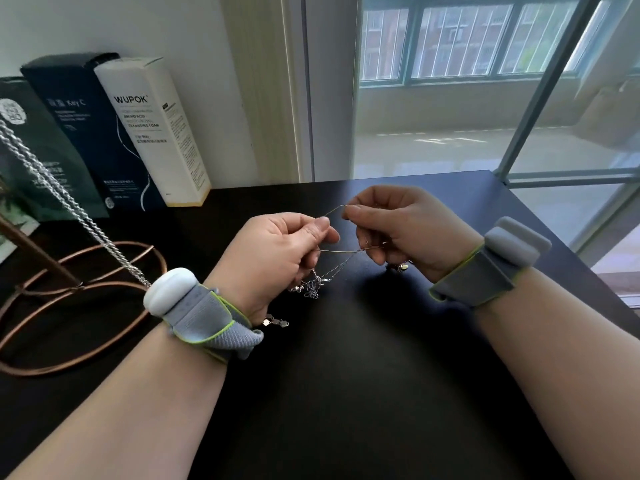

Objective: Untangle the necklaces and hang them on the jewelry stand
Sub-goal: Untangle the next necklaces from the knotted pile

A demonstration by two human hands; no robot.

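Head view: your left hand [277,247] and right hand [405,233] each pinch the gold chain [332,211] above the middle of the tabletop [363,375]. They hold a loop open, probably so the knot [311,287] dangles where you can read its crossings. The stand [41,253] sits at the left edge and carries a silver chain [79,220].

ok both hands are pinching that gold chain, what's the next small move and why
Probably draw the gold chain gently apart, without tugging: the left hand and right hand each pinch its loop, while a knotted clump of fine silver chain dangles below the left hand, apparently crossed with it.
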